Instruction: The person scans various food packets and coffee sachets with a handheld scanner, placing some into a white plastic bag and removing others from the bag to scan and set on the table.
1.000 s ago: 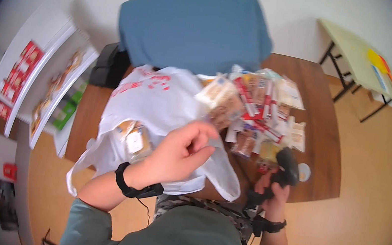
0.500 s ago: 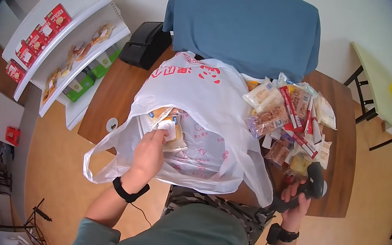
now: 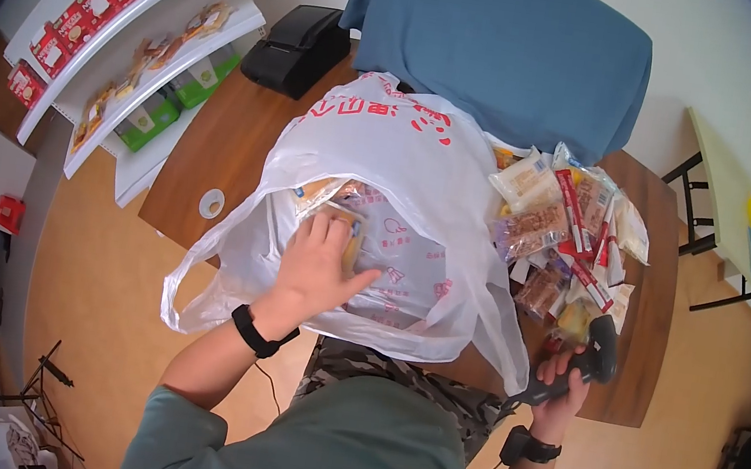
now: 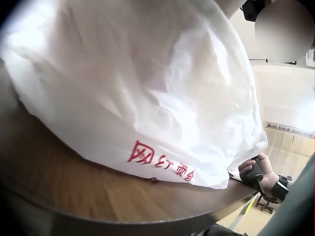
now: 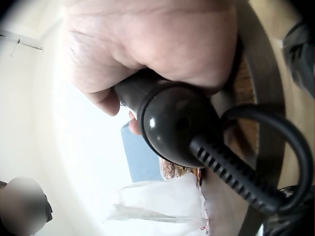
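Observation:
A white plastic bag with red print lies on the wooden table, its mouth facing the person. Inside the mouth, my left hand lies over packaged food, thumb spread out to the side and fingers extended over the packets. The hand partly covers these packets. In the left wrist view the bag's white side fills most of the picture and hides that hand. At the table's front right, my right hand grips a black handheld barcode scanner. Its handle end and ribbed cord show in the right wrist view.
A pile of snack packets and red sticks lies right of the bag. Behind stands something under a blue cloth, beside a black box-shaped device. White shelves with goods stand left; a pale side table stands right.
My left hand has gone from above the bag down into its mouth, first with fingertips at a packet, now with thumb spread over the packets. The right hand keeps its grip on the scanner.

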Motion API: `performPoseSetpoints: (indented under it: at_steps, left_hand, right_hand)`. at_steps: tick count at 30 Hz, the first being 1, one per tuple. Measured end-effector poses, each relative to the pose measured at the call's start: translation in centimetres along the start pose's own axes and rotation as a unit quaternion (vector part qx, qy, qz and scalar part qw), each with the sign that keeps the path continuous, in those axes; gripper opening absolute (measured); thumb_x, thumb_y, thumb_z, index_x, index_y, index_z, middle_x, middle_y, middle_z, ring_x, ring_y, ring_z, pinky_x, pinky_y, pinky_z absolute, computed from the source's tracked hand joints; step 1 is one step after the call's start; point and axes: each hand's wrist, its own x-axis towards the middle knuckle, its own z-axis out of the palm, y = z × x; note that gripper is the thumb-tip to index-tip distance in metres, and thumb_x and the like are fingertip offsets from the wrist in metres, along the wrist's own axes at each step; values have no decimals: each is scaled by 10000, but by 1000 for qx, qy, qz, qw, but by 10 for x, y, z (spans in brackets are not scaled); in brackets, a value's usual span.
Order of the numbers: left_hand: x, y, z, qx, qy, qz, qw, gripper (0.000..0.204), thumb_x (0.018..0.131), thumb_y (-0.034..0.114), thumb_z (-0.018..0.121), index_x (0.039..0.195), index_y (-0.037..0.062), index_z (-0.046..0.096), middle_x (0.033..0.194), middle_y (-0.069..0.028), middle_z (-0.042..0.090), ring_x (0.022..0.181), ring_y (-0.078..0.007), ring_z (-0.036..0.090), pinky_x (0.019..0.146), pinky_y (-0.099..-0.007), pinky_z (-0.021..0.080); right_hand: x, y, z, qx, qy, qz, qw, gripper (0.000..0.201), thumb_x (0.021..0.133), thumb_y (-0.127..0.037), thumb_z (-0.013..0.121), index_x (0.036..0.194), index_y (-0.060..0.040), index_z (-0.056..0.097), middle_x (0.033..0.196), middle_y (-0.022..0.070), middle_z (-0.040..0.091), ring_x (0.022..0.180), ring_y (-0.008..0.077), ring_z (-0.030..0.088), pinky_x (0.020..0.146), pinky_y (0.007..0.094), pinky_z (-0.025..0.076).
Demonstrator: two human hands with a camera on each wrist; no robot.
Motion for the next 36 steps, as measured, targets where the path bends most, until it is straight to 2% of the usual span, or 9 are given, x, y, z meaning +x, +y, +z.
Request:
performPoseSetpoints:
  at_steps: [5,9,12,15,17,22,23,26,36]
  left_hand:
    - [-10,7,14,-38,14,74,996,677,717,254,841,1232,-13,491,1249,-212,512,1135,-403,542,956,-466,468]
    - [-13,2,8,0,-53,-42,998,677,754,219,827,1290,9,470,1208,-174,567,1165,-356,558,967,-457,473]
    - [-14,-5,7,-234,-56,-99,966,611,825,232,797,1300,23,475,1234,-137,586,1176,-289,580,998,-439,472]
    - [-16,2,0,-568,-32,-71,819,564,948,315,668,1385,29,455,1297,-138,588,1158,-278,610,1024,-451,468]
    - [-15,18,-24,-847,-151,-169,481,585,1021,403,508,1477,51,408,1366,-181,560,1132,-339,632,1033,-501,461]
    - [-3,32,-13,-890,-246,-141,357,667,1055,529,286,1512,53,384,1385,-246,530,1107,-418,629,982,-528,474]
    - [1,38,-10,-888,-255,-141,356,667,1055,529,286,1512,53,384,1385,-246,530,1107,-418,629,982,-528,474]
    - [9,51,-4,-883,-297,-82,353,660,1056,527,284,1504,56,400,1367,-238,547,1100,-412,632,976,-526,470]
    - [14,87,2,-822,-326,-198,422,612,1044,507,335,1457,76,468,1370,-152,578,1102,-378,625,985,-527,464]
  right_hand:
    - [0,0,-2,4,1,4,1000,451,908,-242,712,1247,-76,465,844,40,484,670,147,511,645,306,461]
    - [0,0,-2,-1,8,4,1000,447,910,-243,709,1247,-78,465,842,41,485,667,151,514,643,310,462]
    - [1,1,-4,0,9,3,1000,466,905,-253,710,1250,-65,460,846,64,506,665,183,538,622,329,458]
    - [2,0,1,-7,4,-1,1000,477,912,-289,705,1248,-58,458,827,59,499,639,185,532,609,332,458]
    - [-1,-7,20,-40,-27,0,999,510,896,-342,730,1234,-66,469,817,53,506,622,173,528,599,317,454]
    - [-22,-42,54,-273,-192,106,937,585,816,-377,819,1206,-32,553,909,87,636,687,192,621,648,309,503]
    - [-25,-42,65,-483,-195,30,853,605,767,-247,840,1241,11,567,920,82,683,800,217,676,764,329,539]
    - [-8,-55,96,-420,-360,73,830,588,746,-224,831,1237,13,611,1062,143,717,918,284,711,854,337,538]
    - [-12,-53,88,-373,-313,36,873,515,772,-191,800,1218,-6,619,1058,135,723,919,270,713,851,343,543]
